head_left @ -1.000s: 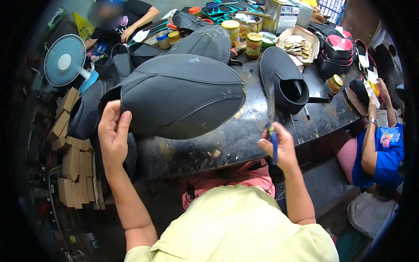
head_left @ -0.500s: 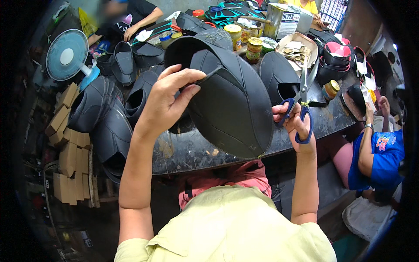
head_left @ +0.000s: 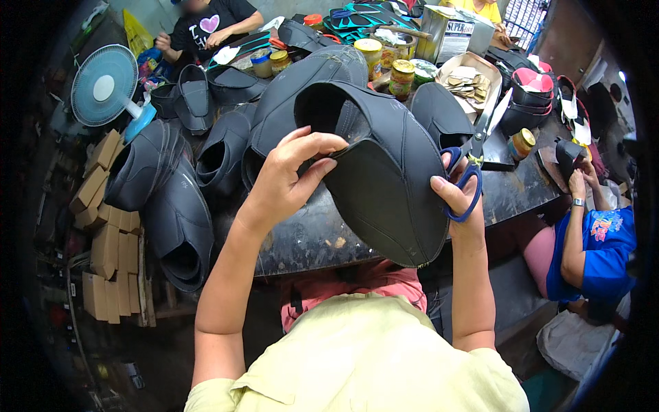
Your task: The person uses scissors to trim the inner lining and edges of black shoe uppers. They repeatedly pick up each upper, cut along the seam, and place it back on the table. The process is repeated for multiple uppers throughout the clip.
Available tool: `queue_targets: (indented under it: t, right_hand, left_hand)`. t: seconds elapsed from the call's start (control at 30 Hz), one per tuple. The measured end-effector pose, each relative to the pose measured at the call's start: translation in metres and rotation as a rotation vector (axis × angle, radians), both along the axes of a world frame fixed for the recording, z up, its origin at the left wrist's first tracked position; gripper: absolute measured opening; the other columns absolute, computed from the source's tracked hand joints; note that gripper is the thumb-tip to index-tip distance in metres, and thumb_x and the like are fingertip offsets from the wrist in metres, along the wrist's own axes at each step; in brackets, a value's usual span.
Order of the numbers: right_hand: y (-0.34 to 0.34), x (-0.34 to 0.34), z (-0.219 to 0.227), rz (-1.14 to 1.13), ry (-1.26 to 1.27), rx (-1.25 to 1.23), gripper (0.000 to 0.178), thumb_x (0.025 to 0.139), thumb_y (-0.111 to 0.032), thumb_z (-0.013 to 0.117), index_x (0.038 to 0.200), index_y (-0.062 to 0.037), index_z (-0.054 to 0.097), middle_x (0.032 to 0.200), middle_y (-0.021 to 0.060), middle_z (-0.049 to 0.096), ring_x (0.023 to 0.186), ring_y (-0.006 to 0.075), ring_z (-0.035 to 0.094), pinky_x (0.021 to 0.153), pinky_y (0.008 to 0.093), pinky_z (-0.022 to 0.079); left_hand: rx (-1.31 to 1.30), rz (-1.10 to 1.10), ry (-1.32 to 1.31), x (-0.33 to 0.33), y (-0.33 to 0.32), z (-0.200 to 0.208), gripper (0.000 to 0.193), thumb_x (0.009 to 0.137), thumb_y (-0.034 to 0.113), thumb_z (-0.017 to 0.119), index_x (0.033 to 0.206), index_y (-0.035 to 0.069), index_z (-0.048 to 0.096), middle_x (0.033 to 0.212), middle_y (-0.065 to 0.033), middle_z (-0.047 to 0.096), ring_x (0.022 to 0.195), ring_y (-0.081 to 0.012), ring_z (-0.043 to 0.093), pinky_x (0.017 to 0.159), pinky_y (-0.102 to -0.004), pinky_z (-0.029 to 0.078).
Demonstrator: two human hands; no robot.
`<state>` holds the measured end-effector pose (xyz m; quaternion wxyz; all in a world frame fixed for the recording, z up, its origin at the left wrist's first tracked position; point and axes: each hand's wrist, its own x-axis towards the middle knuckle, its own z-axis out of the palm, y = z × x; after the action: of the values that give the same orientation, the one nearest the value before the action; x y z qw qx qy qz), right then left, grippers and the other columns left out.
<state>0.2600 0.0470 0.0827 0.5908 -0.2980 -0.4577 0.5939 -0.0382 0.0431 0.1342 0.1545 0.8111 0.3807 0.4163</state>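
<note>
A black stitched shoe upper (head_left: 388,199) hangs above the table's near edge, its opening turned up and to the left. My left hand (head_left: 278,182) pinches the rim of that opening between thumb and fingers. My right hand (head_left: 467,209) is closed around the blue handles of a pair of scissors (head_left: 473,151), whose blades point up and away, slightly apart. The right thumb lies against the upper's right edge; the other right fingers are partly hidden behind it. At the upper's bottom tip some short loose threads show.
More black uppers (head_left: 182,223) crowd the left side of the dark table (head_left: 309,240). Jars (head_left: 401,79), a metal can (head_left: 446,34) and a box of small tan pieces (head_left: 498,72) stand behind. A fan (head_left: 103,86) is at left. Co-workers sit far left, far back and right (head_left: 597,233).
The upper has moved right and down, with my left hand following. My right hand has come in against its edge, and the scissors have tilted further right.
</note>
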Motion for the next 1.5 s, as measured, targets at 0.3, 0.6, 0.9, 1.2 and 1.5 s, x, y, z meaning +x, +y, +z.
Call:
queue_targets:
  t: [0.3, 0.6, 0.9, 1.2, 1.5]
  right_hand:
    - [-0.009, -0.001, 0.004, 0.024, -0.132, 0.069, 0.039, 0.078, -0.013, 0.086, 0.104, -0.0072, 0.057, 0.098, -0.0001, 0.062, 0.089, 0.0083, 0.058, 0.080, 0.0239, 0.046]
    - [-0.037, -0.002, 0.021, -0.104, -0.741, 0.210, 0.037, 0.081, -0.024, 0.084, 0.096, -0.0038, 0.057, 0.079, 0.0035, 0.054, 0.070, 0.0136, 0.050, 0.067, 0.0278, 0.042]
    - [-0.051, 0.000, 0.035, -0.289, -1.240, 0.448, 0.051, 0.076, -0.040, 0.084, 0.089, -0.0014, 0.054, 0.077, 0.0143, 0.055, 0.072, 0.0346, 0.058, 0.067, 0.0422, 0.046]
    - [-0.056, -0.002, 0.025, -0.251, -1.086, 0.359, 0.043, 0.083, -0.031, 0.084, 0.086, -0.0010, 0.053, 0.066, 0.0081, 0.053, 0.058, 0.0189, 0.047, 0.056, 0.0326, 0.040]
    - [-0.077, 0.024, 0.010, 0.454, -0.052, -0.036, 0.081, 0.084, -0.075, 0.067, 0.100, 0.0046, 0.062, 0.086, 0.0115, 0.063, 0.076, 0.0157, 0.061, 0.068, 0.0263, 0.049]
  left_hand:
    - [-0.274, -0.035, -0.232, 0.007, -0.014, -0.015, 0.033, 0.091, -0.002, 0.067, 0.123, 0.001, 0.069, 0.115, -0.0072, 0.073, 0.103, -0.0173, 0.068, 0.108, -0.0358, 0.046]
    - [-0.426, -0.081, -0.695, 0.021, -0.012, -0.011, 0.028, 0.098, 0.010, 0.071, 0.122, -0.002, 0.065, 0.110, -0.0031, 0.071, 0.099, -0.0062, 0.062, 0.088, -0.0234, 0.050]
    - [0.094, 0.211, -0.280, 0.036, -0.032, -0.003, 0.018, 0.086, 0.010, 0.080, 0.096, -0.002, 0.070, 0.082, -0.0127, 0.071, 0.068, -0.0218, 0.066, 0.067, -0.0305, 0.052]
    - [0.132, 0.266, -0.219, 0.042, -0.042, -0.001, 0.017, 0.086, 0.009, 0.079, 0.096, -0.001, 0.069, 0.083, -0.0134, 0.070, 0.072, -0.0250, 0.069, 0.068, -0.0324, 0.053]
    - [-0.427, -0.238, -1.261, -0.013, -0.008, -0.008, 0.046, 0.089, 0.015, 0.045, 0.130, -0.003, 0.053, 0.114, -0.0134, 0.063, 0.109, -0.0247, 0.062, 0.109, -0.0397, 0.043]
